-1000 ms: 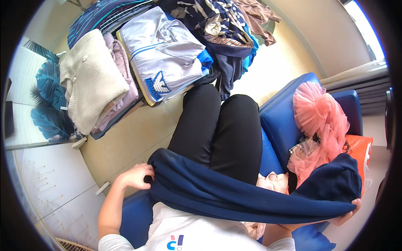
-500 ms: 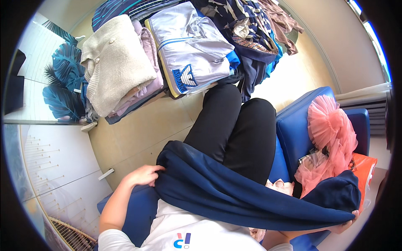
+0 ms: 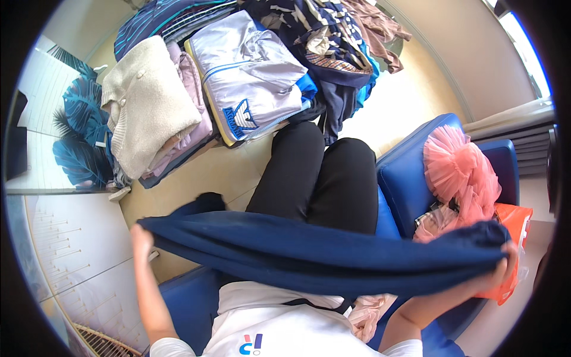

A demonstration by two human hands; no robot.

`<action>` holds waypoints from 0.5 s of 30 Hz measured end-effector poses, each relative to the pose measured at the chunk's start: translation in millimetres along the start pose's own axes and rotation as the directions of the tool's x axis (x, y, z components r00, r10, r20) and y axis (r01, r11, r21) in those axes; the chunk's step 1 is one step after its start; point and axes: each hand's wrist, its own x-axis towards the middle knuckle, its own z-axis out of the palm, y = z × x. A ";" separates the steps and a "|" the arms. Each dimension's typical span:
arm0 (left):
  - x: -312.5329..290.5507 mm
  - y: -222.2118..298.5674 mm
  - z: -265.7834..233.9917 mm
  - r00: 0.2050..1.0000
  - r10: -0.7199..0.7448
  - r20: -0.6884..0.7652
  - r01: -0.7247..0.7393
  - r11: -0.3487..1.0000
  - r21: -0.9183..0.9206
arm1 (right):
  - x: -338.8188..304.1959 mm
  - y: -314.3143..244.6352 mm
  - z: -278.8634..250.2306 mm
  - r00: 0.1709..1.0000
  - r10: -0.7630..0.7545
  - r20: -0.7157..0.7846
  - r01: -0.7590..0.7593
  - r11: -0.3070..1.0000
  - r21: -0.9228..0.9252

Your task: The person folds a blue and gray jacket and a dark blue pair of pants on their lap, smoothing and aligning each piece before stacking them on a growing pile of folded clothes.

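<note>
A dark blue garment point(image 3: 321, 256) is stretched across my lap, folded lengthwise into a long band. My left hand point(image 3: 140, 241) grips its left end out over the floor. My right hand point(image 3: 504, 268) grips its right end beside the orange bag. My legs in black trousers point(image 3: 324, 178) reach forward under it. I sit on a blue seat point(image 3: 410, 178).
Folded clothes lie on the floor ahead: a cream sweater point(image 3: 151, 107), a white and blue jacket point(image 3: 250, 74), and a loose heap of dark patterned garments point(image 3: 333, 41). A pink tulle piece point(image 3: 461, 166) rests on the seat to my right, an orange bag point(image 3: 514, 220) beyond it.
Both hands have moved apart and lifted, pulling the blue garment out into a straighter, tauter band. My left hand swung outward to the left.
</note>
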 end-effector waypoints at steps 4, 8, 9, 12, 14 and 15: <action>35.8 -33.0 -54.9 0.955 0.017 -0.295 -0.068 0.985 -0.161 | 47.8 2.9 104.0 0.985 -0.167 0.039 0.158 0.972 0.174; 38.3 -52.5 -129.8 0.868 0.007 -0.496 -0.085 0.987 -0.135 | 66.0 13.4 128.5 0.993 -0.109 0.036 0.099 0.973 0.207; 32.1 -51.4 -144.4 0.843 0.041 -0.536 -0.157 0.972 -0.173 | 63.2 6.3 127.6 0.989 -0.148 0.001 0.146 0.973 0.181; 4.0 -60.8 -161.9 0.807 -0.011 -0.591 -0.270 0.883 -0.385 | 36.2 18.3 107.9 0.975 -0.214 0.065 0.208 0.974 0.087; -13.7 -72.1 -135.4 0.772 -0.053 -0.634 -0.223 0.911 -0.348 | -0.4 31.5 97.6 0.980 -0.156 0.126 0.159 0.987 -0.020; -24.9 -60.2 -112.4 0.761 -0.043 -0.647 -0.201 0.933 -0.298 | -19.2 31.7 92.1 0.977 -0.154 0.147 0.168 0.981 -0.092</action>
